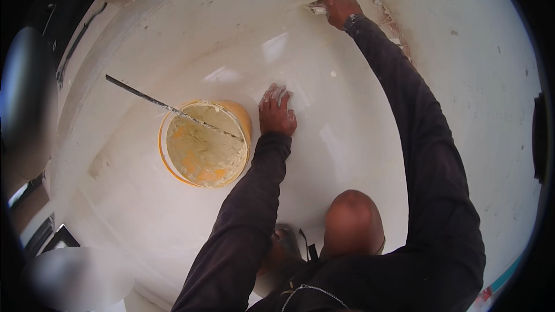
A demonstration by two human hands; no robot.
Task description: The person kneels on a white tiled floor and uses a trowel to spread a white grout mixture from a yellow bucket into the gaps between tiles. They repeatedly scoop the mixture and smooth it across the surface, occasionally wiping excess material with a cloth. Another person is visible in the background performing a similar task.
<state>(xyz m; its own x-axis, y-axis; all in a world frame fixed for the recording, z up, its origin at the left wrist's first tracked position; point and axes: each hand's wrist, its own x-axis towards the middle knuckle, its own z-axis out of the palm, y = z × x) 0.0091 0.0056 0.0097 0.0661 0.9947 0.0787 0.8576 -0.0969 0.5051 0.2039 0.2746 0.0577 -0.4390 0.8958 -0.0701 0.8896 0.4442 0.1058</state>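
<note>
My right hand (341, 10) is at the upper right, fingers closed on a small putty-smeared scraper (317, 8) held against the pale surface. Just right of it runs a rough, peeled brown patch (381, 6). My left hand (277, 110), whitened at the fingertips, rests on the glossy pale floor (315, 138) with its fingers apart. Left of that hand stands a yellow bucket (247, 124) with cream putty (196, 153) inside. A long dark stick (139, 95), smeared with putty, lies diagonally across its top and reaches into it.
My bare knee (352, 222) and a sandalled foot (284, 237) are below my hands. A curved edge (98, 60) runs along the left side, with dark openings beyond it. Blurred rounded shapes sit at the far left rim of the view.
</note>
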